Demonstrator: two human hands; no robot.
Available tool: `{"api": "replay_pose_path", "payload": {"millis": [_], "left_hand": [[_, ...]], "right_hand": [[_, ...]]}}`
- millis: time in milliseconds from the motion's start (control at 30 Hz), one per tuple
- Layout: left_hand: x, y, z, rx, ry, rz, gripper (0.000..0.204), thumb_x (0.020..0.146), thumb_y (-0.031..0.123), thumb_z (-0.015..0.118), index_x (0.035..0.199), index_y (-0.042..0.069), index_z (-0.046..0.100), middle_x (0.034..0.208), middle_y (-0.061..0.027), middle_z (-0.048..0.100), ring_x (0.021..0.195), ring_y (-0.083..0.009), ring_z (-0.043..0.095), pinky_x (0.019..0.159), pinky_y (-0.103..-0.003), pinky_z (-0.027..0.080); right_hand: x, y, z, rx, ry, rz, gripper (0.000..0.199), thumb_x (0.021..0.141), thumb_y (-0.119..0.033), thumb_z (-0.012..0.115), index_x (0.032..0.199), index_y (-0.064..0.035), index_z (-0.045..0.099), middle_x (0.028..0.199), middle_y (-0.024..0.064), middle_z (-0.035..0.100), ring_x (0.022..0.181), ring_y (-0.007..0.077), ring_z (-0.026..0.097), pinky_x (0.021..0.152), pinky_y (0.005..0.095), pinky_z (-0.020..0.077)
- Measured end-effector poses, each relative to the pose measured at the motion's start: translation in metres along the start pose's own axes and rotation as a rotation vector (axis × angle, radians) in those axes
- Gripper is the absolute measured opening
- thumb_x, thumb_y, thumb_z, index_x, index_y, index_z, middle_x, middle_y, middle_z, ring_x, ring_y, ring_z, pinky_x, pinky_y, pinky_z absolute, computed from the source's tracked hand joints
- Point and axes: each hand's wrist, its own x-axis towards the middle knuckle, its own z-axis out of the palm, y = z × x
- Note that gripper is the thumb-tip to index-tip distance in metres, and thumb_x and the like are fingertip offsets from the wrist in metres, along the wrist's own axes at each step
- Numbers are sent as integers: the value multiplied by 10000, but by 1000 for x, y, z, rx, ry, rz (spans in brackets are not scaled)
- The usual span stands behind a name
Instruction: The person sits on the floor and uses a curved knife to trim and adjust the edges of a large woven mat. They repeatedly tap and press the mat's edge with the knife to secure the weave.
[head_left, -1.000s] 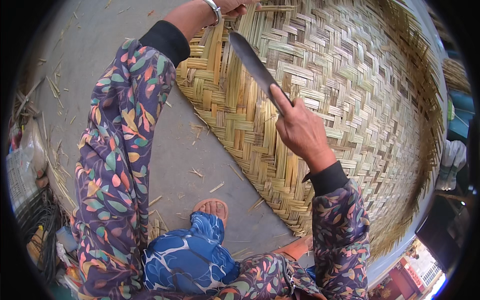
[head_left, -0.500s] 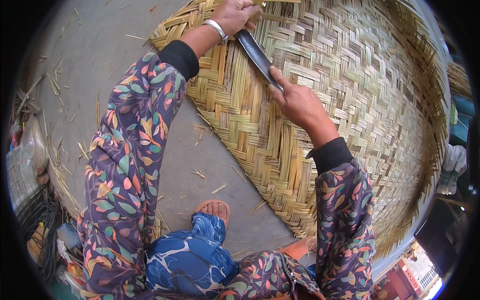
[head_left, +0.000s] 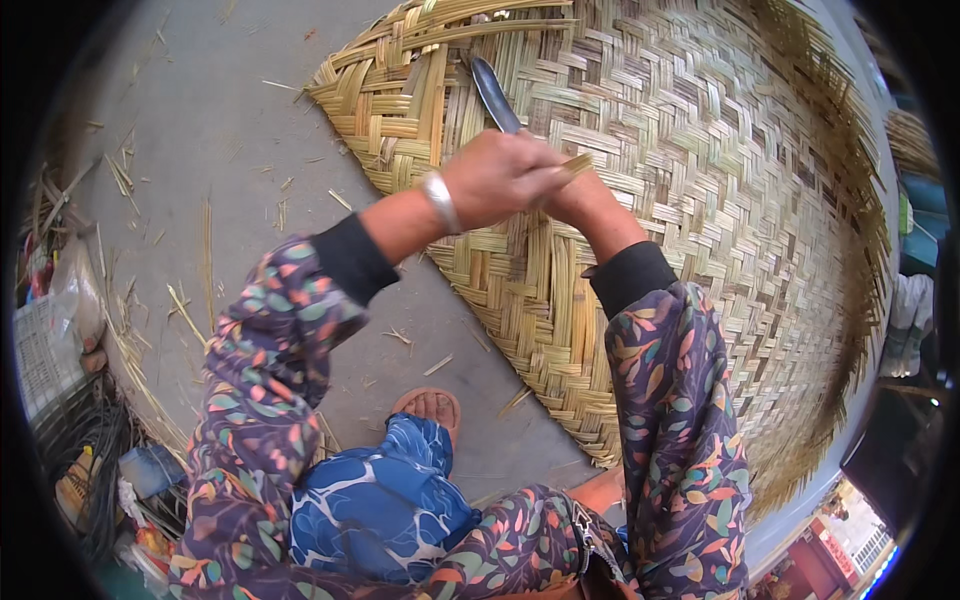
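A: Two hands out over the weaving, and they cross: the left hand (head_left: 500, 180) lies in front, blurred, covering most of the right hand (head_left: 578, 200).

B: And the left, what's it got?

A: Its fingers are curled in tight, and one short pale strip (head_left: 578, 163) pokes out on the right side of them. One bracelet (head_left: 440, 203), silver, round that wrist.

B: The right?

A: Closed on the one knife (head_left: 493, 95), though its fingers are mostly hidden, and so is the handle. The dark blade slants out to the far left, above the mat.

B: Where's that mat?

A: One big woven mat (head_left: 680, 200), spread across the middle and right, far side to near. Its left edge runs slantwise over the grey floor (head_left: 270, 150); its right rim is a fringe of rough ends.

B: Count the rest!

A: Two flowered sleeves (head_left: 675, 400) with two black cuffs (head_left: 355, 258). One blue trouser knee (head_left: 375, 520) on the near side, one orange sandal (head_left: 453, 398) just beyond it.

B: And over on the left?

A: One pale crate (head_left: 45, 350) at the edge, and loose straw (head_left: 135, 365) beside it, more pieces than I can count.
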Motion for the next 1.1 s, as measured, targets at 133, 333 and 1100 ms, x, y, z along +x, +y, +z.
{"api": "replay_pose_path", "payload": {"millis": [133, 333, 1100], "left_hand": [[-76, 13, -58, -172, -948, -654, 395, 915, 405, 662, 1036, 35, 731, 761, -48, 700, 682, -114, 661, 621, -286, 534], [-60, -59, -66, -169, 36, -733, 425, 898, 254, 698, 1196, -39, 626, 965, -93, 716, 764, -118, 693, 632, -243, 557], [-12, -78, -44, -653, 249, -1009, 257, 891, 314, 720, 932, 89, 604, 731, 23, 618, 523, -71, 622, 415, -192, 464]], "right_hand": [[-36, -37, -2, 224, -63, 343, 570, 934, -388, 547, 1434, -137, 441, 1013, 254, 676, 971, 415, 641, 876, 427, 496], [-104, -51, 2, 803, -48, 547, 678, 904, -255, 619, 1504, -133, 327, 686, 48, 557, 506, 106, 508, 468, 284, 423], [-58, -81, -34, 356, -216, 204, 462, 840, -275, 559, 1174, 40, 600, 862, 181, 645, 815, 288, 628, 755, 379, 494]]}}
